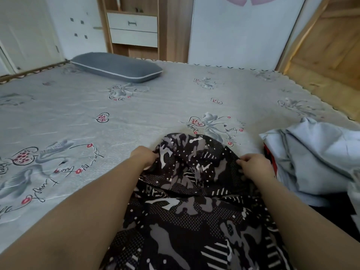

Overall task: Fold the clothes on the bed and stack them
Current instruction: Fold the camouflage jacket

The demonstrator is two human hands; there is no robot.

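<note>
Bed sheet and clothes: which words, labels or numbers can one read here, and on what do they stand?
Bed sheet: black cursive writing beside the heart and flower prints, too stylised and blurred to read.
Patterned black garment: only shapes, dots and stripes, no text.
Light grey clothes: no text visible.

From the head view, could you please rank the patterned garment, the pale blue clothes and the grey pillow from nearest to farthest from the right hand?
1. Patterned garment, pinched by the right hand.
2. Pale blue clothes, just to its right.
3. Grey pillow, far across the bed, up left.
</note>
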